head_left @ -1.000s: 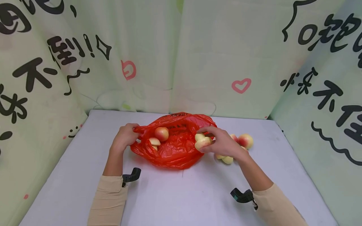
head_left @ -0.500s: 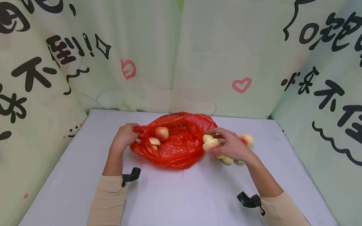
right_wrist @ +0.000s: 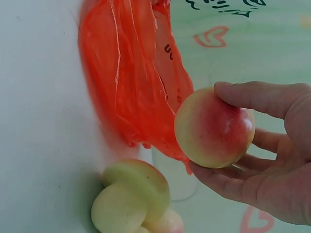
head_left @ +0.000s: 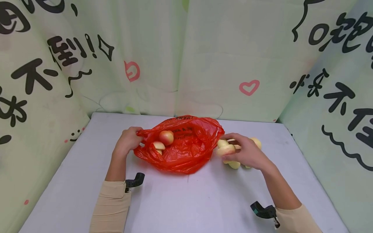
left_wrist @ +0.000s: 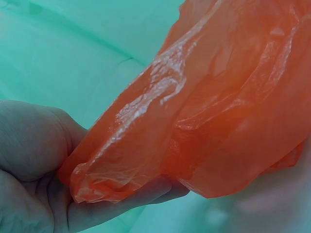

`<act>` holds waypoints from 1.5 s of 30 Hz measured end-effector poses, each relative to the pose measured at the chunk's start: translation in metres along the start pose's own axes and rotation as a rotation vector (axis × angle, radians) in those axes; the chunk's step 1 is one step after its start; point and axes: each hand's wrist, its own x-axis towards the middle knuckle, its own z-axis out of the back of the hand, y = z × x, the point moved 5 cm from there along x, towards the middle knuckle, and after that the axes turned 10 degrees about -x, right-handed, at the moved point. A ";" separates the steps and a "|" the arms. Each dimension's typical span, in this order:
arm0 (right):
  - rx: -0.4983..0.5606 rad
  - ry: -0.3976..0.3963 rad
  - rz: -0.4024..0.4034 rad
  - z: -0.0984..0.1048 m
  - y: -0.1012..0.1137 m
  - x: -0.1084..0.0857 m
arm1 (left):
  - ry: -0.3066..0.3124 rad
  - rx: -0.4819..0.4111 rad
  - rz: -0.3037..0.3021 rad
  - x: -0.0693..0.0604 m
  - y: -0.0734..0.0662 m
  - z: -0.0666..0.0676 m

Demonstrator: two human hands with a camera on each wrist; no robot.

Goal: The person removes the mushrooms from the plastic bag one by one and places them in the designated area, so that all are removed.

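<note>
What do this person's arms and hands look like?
The left hand and right hand are ungloved. A beige left sleeve and matching right sleeve stop short of the hands. A curved black left attachment and right attachment sit near the sleeve ends, the right one with a teal patch.

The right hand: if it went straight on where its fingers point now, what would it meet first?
Probably the red plastic bag, at its right edge, though the depth between them is unclear.

Pale green walls (head_left: 209, 58), perhaps cloth, behind whitish table (head_left: 186, 204)
</note>
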 end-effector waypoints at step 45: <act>-0.115 -0.070 -0.176 0.048 -0.078 -0.054 | -0.003 0.012 -0.026 0.000 0.001 0.001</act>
